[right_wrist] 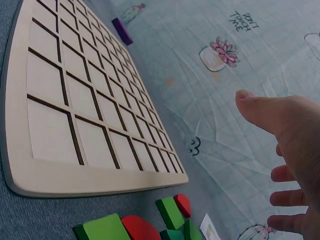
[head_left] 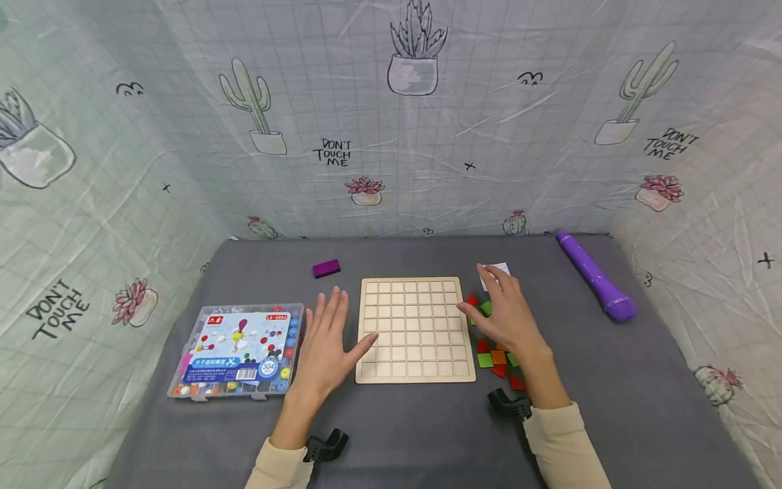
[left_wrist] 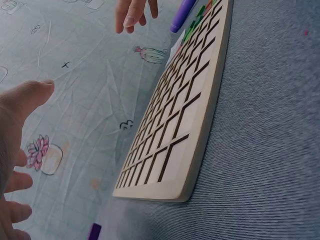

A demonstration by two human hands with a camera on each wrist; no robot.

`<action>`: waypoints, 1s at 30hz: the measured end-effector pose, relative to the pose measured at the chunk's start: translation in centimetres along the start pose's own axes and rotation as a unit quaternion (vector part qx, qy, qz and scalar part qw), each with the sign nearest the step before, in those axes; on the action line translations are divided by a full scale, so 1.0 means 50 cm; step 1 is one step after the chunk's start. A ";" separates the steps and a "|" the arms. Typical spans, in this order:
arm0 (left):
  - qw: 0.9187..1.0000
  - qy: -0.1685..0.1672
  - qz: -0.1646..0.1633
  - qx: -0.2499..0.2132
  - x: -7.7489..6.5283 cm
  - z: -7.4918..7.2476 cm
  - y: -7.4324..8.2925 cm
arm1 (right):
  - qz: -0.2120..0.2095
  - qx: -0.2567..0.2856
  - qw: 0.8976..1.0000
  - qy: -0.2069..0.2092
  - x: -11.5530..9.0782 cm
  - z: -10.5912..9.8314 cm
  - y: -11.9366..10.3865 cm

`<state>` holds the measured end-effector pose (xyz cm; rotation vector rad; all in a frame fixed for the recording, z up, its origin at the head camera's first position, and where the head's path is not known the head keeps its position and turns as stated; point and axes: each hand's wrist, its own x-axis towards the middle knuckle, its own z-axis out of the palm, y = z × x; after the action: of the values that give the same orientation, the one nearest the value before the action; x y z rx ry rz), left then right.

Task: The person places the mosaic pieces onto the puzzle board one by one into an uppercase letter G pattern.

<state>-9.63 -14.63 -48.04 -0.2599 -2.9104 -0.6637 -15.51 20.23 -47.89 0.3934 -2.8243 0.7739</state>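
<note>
A pale wooden grid board [head_left: 415, 330] lies flat on the grey cloth between my two hands. My left hand [head_left: 325, 346] is held with straight fingers and spread thumb over the gap between board and plastic box, its thumb over the board's left edge. On the other side, my right hand [head_left: 504, 316] hovers with fingers extended above several small coloured pieces [head_left: 485, 360], red, green and orange. Its fingertips partly cover a white card [head_left: 501, 267]. In the right wrist view, green blocks [right_wrist: 106, 229] and red pieces [right_wrist: 141, 228] lie beside the board; neither hand holds anything.
A clear plastic box [head_left: 235, 351] of coloured balls stands at the left. Behind the board's left corner lies a small purple block [head_left: 326, 268]. A purple microphone-shaped object [head_left: 595, 277] rests at the far right. Patterned cloth walls [head_left: 421, 170] surround the table.
</note>
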 end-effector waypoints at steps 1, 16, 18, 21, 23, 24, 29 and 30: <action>1.000 0.000 -0.001 -0.004 -0.004 0.001 0.000 | 0.000 0.002 1.000 0.002 0.001 0.000 0.004; 0.998 0.001 -0.024 -0.049 -0.055 0.021 0.002 | 0.054 0.013 0.998 -0.041 0.006 0.005 0.046; 0.998 0.001 -0.022 -0.052 -0.062 0.027 0.002 | 0.058 0.015 0.997 -0.045 0.005 0.005 0.052; 0.998 0.001 -0.019 -0.052 -0.070 0.036 0.002 | 0.058 0.015 0.997 -0.045 0.003 0.006 0.060; 0.998 -0.001 -0.018 -0.053 -0.076 0.043 0.000 | 0.057 0.015 0.997 -0.042 0.002 0.007 0.066; 0.998 -0.002 -0.019 -0.054 -0.078 0.046 -0.001 | 0.057 0.013 0.997 -0.041 0.001 0.008 0.070; 0.998 -0.014 -0.027 -0.061 -0.089 0.060 -0.006 | 0.067 0.005 0.997 -0.039 -0.005 0.012 0.086; 0.998 -0.016 -0.029 -0.062 -0.091 0.063 -0.007 | 0.071 0.005 0.997 -0.040 -0.007 0.012 0.089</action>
<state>-5.58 -14.19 -51.80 -0.2036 -2.9201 -0.8590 -16.60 23.68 -50.59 0.2309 -2.9504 0.8161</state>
